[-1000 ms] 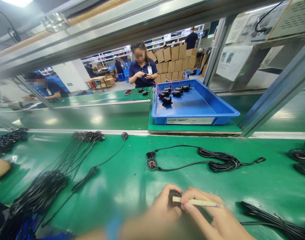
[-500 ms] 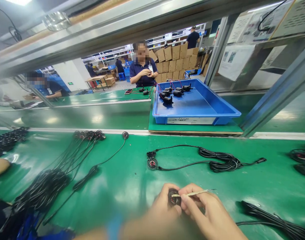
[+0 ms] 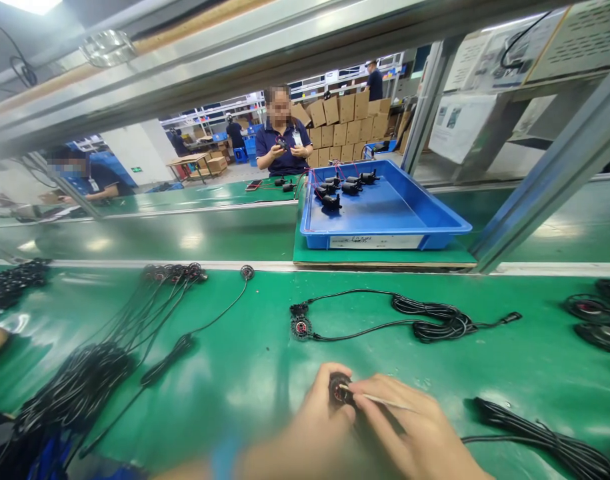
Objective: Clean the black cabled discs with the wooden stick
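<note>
Between its thumb and fingers, my left hand (image 3: pixel 315 410) grips a small round black part (image 3: pixel 337 388) with a reddish centre. My right hand (image 3: pixel 409 417) pinches a thin pale stick (image 3: pixel 385 401), whose tip meets the face of that part; its exact kind is unclear. Beyond my hands, two similar parts lie together, one a black disc (image 3: pixel 301 327) with a red centre, joined to coiled black cables (image 3: pixel 435 315). To the right of my right hand rests a bundle of black cable (image 3: pixel 539 427).
A blue tray (image 3: pixel 409 237) with several black motor-like pieces (image 3: pixel 331 201) stands past the bench edge. Cabled discs (image 3: pixel 177 272) and a cable heap (image 3: pixel 79 383) lie at left, more round parts (image 3: pixel 587 307) at right. A metal post (image 3: pixel 545 160) slants nearby; a co-worker (image 3: pixel 283 137) sits opposite.
The pale stick now lies lower along my right hand, its tip still at the round part. My right fingers have shifted. The whole view has moved slightly; the co-worker's hands have come apart.
</note>
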The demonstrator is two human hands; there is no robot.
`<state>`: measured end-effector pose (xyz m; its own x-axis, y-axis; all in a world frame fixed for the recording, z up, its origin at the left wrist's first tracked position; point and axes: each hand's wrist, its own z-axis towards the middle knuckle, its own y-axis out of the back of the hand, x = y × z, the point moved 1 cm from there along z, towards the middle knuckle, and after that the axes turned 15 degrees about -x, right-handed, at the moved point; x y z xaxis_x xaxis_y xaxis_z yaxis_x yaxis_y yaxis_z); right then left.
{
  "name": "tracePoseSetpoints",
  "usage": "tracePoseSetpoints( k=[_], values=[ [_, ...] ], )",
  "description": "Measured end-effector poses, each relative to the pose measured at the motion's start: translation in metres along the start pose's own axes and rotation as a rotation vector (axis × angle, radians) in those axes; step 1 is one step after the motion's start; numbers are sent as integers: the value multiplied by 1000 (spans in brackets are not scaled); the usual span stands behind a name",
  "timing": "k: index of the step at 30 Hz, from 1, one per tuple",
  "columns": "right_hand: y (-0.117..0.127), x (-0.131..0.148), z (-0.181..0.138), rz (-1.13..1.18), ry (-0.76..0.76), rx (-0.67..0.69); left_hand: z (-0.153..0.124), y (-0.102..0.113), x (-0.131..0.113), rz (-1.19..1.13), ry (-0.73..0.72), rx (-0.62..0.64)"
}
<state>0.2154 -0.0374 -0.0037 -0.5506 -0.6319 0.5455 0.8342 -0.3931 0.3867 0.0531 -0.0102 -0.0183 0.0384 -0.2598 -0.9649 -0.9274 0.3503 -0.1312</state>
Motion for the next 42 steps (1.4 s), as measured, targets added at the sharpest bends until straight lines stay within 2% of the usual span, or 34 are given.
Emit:
tracePoseSetpoints(
  k=[2, 6, 9, 11, 13, 15, 17, 19, 21, 24, 26, 28, 31, 35, 39, 40, 42],
  values=[
    [2, 3, 3, -6, -35, -16, 0, -3, -5, -67, 33, 23],
    [16, 0, 7, -97, -213, -117, -2, -5, -14, -145, 96, 47],
    [21, -15, 6, -295, -272, -7, -1, 0, -10, -111, 88, 36],
    [22, -25, 4, -510, -235, 99, 1, 4, -1, -96, 84, 33],
    [22, -29, 3, -657, -174, 117, 4, 8, 7, -129, 56, 13],
    [19, -25, 1, -602, -156, 102, 7, 8, 12, -188, -13, -6],
    [14, -16, -1, -403, -205, 166, 8, 8, 11, -189, -121, -35],
    [7, -6, -5, -210, -266, 262, 7, 9, 8, -113, -265, -84],
    [3, 0, -9, -134, -246, 264, 5, 11, 3, 54, -419, -127],
    [2, 3, -14, -190, -34, 147, 3, 15, 0, 344, -603, -75],
    [2, 4, -16, -255, 92, 104, 3, 18, 2, 426, -684, -18],
    [2, 6, -17, -299, 136, 75, 5, 20, 7, 422, -734, 16],
    [3, 9, -18, -281, 117, 51, 5, 21, 15, 396, -787, 20],
    [3, 7, -18, -187, 5, 116, 0, 16, 18, 376, -738, -18],
    [-5, 1, -17, -164, -273, 319, 1, 12, 5, 417, -544, -35],
    [-7, 0, -15, -177, -324, 362, 3, 14, 1, 426, -523, -66],
    [-5, -4, -9, -196, -342, 394, 13, 24, -8, 471, -532, -235]
  ],
)
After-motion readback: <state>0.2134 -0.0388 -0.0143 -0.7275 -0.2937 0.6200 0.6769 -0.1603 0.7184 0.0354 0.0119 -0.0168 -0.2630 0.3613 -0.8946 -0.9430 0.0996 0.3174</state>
